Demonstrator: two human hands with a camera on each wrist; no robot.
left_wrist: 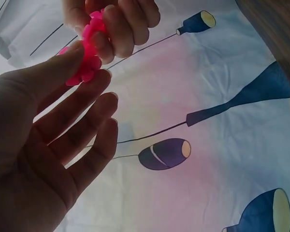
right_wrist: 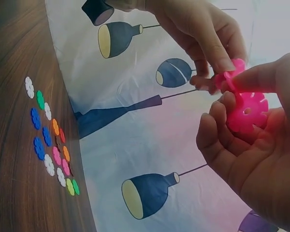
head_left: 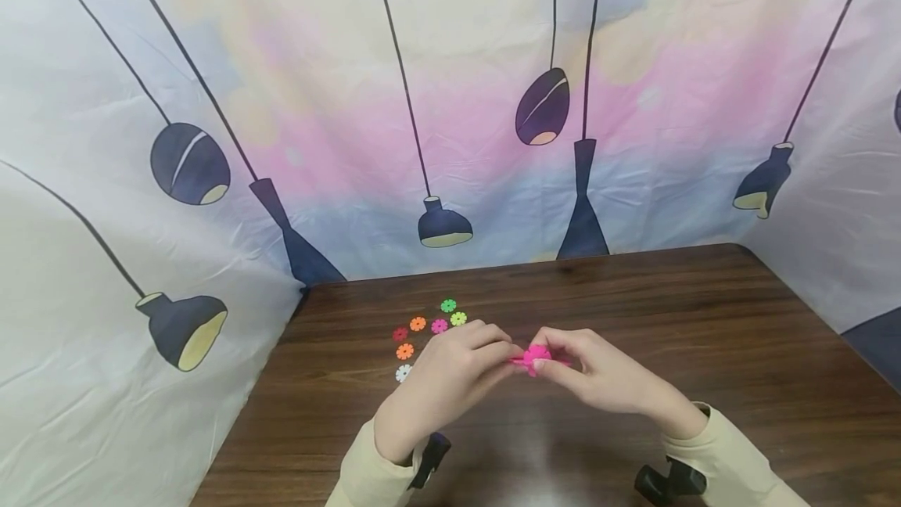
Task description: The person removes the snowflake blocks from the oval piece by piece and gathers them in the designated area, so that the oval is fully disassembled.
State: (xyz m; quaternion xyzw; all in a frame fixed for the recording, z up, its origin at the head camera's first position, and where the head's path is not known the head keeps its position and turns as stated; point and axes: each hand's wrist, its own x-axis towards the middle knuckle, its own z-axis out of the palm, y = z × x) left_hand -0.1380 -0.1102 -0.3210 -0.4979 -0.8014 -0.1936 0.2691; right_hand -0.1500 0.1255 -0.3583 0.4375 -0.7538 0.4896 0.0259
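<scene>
Several bright pink flower-shaped interlocking discs [head_left: 536, 357] are joined together between my hands, held above the tabletop. My left hand [head_left: 457, 362] pinches the left end of them with thumb and fingertips. In the left wrist view its other fingers spread loosely. My right hand [head_left: 608, 372] grips the right side between thumb and fingers. The right wrist view shows one pink disc [right_wrist: 247, 112] with a small centre hole facing that camera, beside another pink disc turned at an angle. Fingers cover much of the joined pieces, so their exact number is hidden.
Loose flower discs lie on the brown wooden table [head_left: 633, 311], among them an orange disc [head_left: 418, 324], a green disc [head_left: 448, 306] and a white disc [head_left: 403, 373]. The right wrist view shows blue discs [right_wrist: 39, 148] too. A lamp-printed cloth [head_left: 493, 178] hangs behind the table.
</scene>
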